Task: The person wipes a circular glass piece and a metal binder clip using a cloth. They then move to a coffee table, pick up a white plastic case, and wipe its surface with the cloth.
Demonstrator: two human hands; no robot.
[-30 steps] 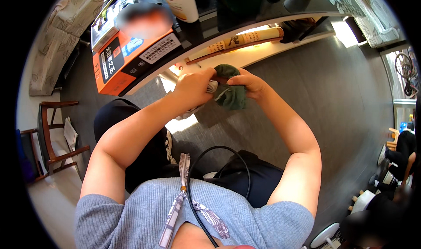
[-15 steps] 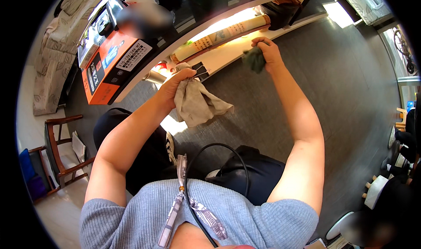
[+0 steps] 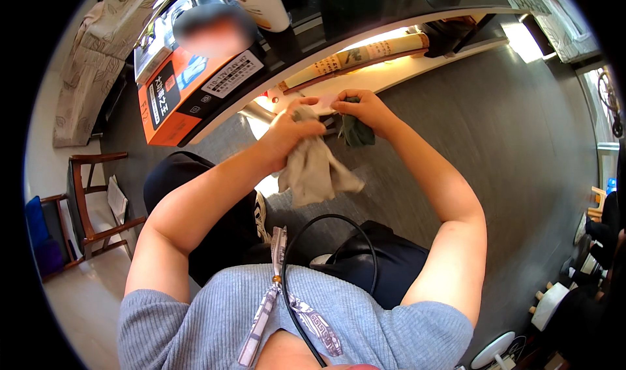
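Observation:
A limp beige cloth (image 3: 316,174) hangs from my left hand (image 3: 285,135), whose fingers are closed around its bunched top. My right hand (image 3: 368,112) grips a dark green cloth (image 3: 357,131) that dangles below the fingers. Both hands are close together in front of the low shelf, with my right fingertips just beside the left hand. A small pale patch shows between the fingertips; I cannot make out whether it is a held thing or the lit shelf behind.
Above the hands, a black table (image 3: 349,11) carries an orange-and-black box (image 3: 171,109) and a white bottle (image 3: 266,6). A rolled scroll (image 3: 365,57) lies on the lit lower shelf (image 3: 450,54). There is a wooden chair (image 3: 81,194) at left and a white stool (image 3: 550,305) at right.
My right hand has moved left and down with the green cloth, close to my left hand. The left hand has shifted slightly right, and the view has shifted, showing more of the tabletop.

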